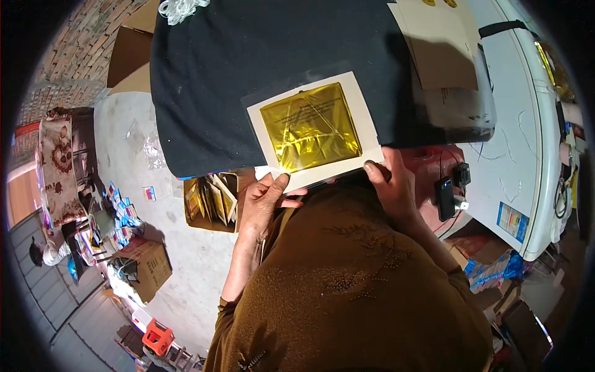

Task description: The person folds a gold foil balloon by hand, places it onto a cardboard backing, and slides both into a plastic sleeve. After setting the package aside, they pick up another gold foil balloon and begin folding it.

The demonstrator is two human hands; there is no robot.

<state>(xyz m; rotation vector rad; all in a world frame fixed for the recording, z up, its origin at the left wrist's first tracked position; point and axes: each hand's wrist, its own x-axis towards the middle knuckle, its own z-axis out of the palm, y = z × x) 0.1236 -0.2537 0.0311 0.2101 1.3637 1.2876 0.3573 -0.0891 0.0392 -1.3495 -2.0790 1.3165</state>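
Observation:
A cream card (367,115) with a shiny gold foil sheet (313,127) on its face lies tilted on the near edge of the black cloth-covered table (217,68). Clear plastic shows around the card's far edges. My left hand (263,201) pinches its near left corner, thumb on top and fingers beneath. At the near right corner my right hand (392,183) grips it the same way, with the thumb bent over the edge.
Cream cards (443,49) are stacked at the table's far right, beside clear plastic sleeves (455,115). Below the left edge stands an open carton (232,192) of gold-faced cards. A phone (444,198) rests on a red surface (424,167) to the right, near a white appliance (514,136).

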